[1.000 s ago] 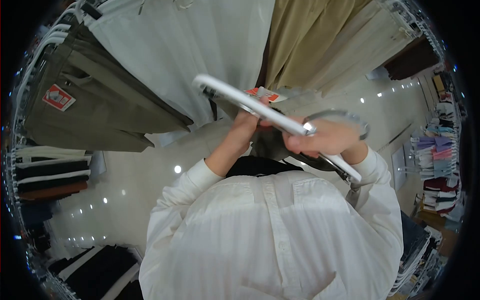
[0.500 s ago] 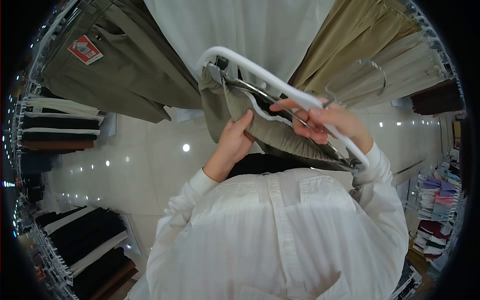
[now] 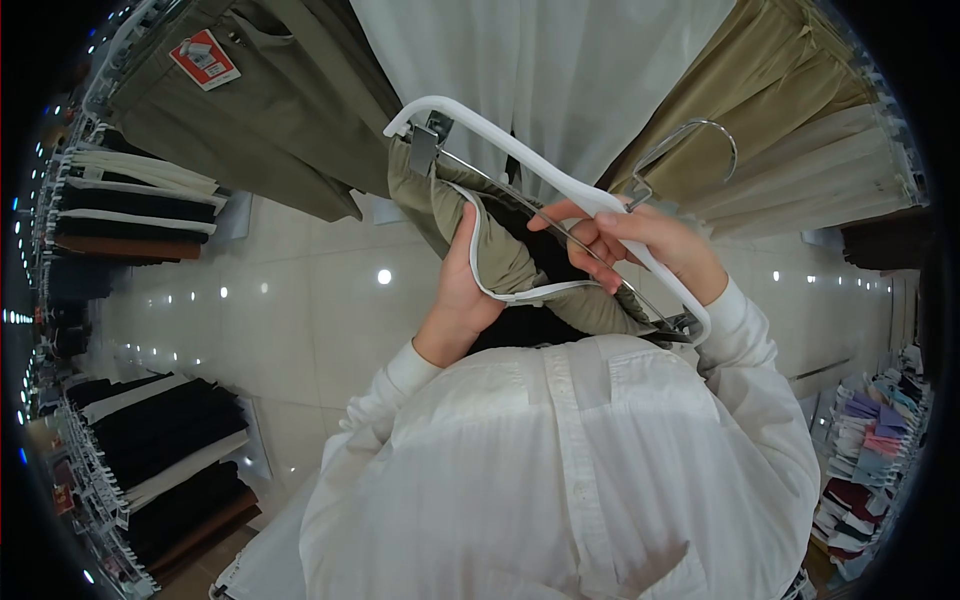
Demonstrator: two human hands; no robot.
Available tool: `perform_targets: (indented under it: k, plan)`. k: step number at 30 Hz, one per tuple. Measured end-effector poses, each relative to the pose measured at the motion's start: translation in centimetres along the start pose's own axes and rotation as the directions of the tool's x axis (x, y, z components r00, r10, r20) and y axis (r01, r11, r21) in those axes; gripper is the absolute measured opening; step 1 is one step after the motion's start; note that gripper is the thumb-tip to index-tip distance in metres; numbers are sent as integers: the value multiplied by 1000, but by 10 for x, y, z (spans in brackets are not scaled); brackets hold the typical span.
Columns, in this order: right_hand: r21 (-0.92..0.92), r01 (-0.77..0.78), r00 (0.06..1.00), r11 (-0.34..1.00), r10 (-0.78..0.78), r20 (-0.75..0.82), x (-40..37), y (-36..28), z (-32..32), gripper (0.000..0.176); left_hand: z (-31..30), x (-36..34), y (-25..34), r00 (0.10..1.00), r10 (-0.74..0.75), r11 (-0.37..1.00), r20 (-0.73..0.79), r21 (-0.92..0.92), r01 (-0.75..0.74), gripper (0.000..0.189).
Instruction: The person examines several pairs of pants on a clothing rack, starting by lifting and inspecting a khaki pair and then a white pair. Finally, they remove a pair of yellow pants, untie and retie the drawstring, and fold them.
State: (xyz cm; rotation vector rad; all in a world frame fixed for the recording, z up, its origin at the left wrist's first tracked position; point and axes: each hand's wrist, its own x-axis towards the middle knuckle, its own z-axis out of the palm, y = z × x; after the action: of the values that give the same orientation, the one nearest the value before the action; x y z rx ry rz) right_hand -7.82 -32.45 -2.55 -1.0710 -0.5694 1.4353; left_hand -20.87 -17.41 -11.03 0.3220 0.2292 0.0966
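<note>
A white hanger [image 3: 540, 165] with a metal hook and a thin metal clip bar lies slanted in front of me. An olive garment [image 3: 505, 255] hangs from its clips by the waistband, which gapes open and shows a white-edged inside. My left hand [image 3: 465, 285] grips the near side of the waistband, its thumb inside and its other fingers hidden behind the cloth. My right hand [image 3: 640, 240] is closed round the middle of the hanger, near the hook, with fingers at the metal bar.
Olive trousers [image 3: 290, 110] with a red and white tag [image 3: 205, 60], white cloth [image 3: 540, 60] and tan trousers [image 3: 740, 100] hang ahead. Racks of folded dark garments [image 3: 165, 440] stand at left, and small coloured garments [image 3: 875, 430] at right. Tiled floor [image 3: 340, 340] lies below.
The near side of the waistband has been pulled away from the bar and turned outward by my left hand, opening it wider. The hanger's hook has swung left in view.
</note>
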Motion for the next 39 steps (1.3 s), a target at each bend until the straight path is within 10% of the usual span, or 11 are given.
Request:
perform_targets:
  k: [12, 31, 39]
  plan:
    - [-88, 27, 999, 996, -29, -19, 8, 5, -11, 59, 14, -17, 12, 985, 64, 975, 163, 201, -96, 37]
    - [-6, 40, 993, 999, -39, 110, 13, 9, -5, 50, -12, -18, -4, 937, 110, 994, 333, -47, -100, 59]
    - [-73, 121, 975, 990, -104, 198, 5, 27, -7, 83, 6, -13, -4, 984, 170, 979, -50, 119, -163, 45]
